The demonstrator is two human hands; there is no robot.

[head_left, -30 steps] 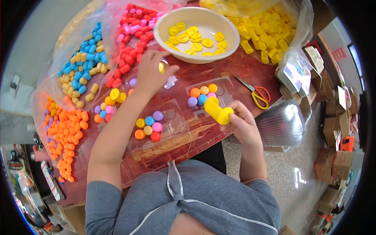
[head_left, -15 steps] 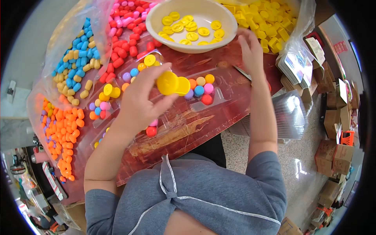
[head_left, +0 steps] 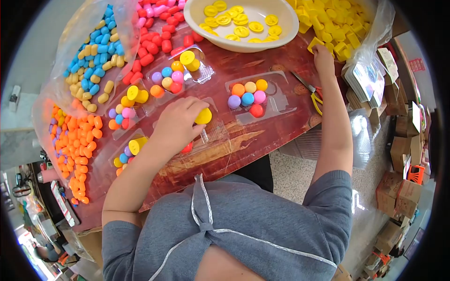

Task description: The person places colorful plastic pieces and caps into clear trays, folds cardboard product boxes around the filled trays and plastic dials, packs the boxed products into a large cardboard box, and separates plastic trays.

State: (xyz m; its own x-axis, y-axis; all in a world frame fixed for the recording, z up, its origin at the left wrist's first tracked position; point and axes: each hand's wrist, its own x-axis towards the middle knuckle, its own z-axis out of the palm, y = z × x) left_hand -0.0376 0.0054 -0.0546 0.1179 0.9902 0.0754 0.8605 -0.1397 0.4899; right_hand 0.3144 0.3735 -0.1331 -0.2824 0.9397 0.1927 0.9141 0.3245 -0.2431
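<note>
- Red bench [head_left: 236, 70], worn and scratched, with a speckled floor [head_left: 294, 177] past its edge at 4 o'clock; the clock is read from the bench's middle.
- Left hand [head_left: 180, 122]: close to the middle, partly curled, fingertips on a yellow tub [head_left: 203, 116]. I cannot tell if the tub touches the clear tray [head_left: 216, 108] there.
- Right hand [head_left: 323, 55]: at 2 o'clock, fingers nearly closed on a yellow piece [head_left: 315, 44] by the yellow pile [head_left: 335, 25].
- White bowl [head_left: 234, 46]: at 1 o'clock, with flat yellow rounds [head_left: 241, 32] in it.
- Ball tray [head_left: 276, 100]: at 3 o'clock, with seven bright balls [head_left: 247, 99] inside. Scissors [head_left: 313, 91] lie farther out.
- Blue and tan bits [head_left: 96, 58]: at 10 o'clock.
</note>
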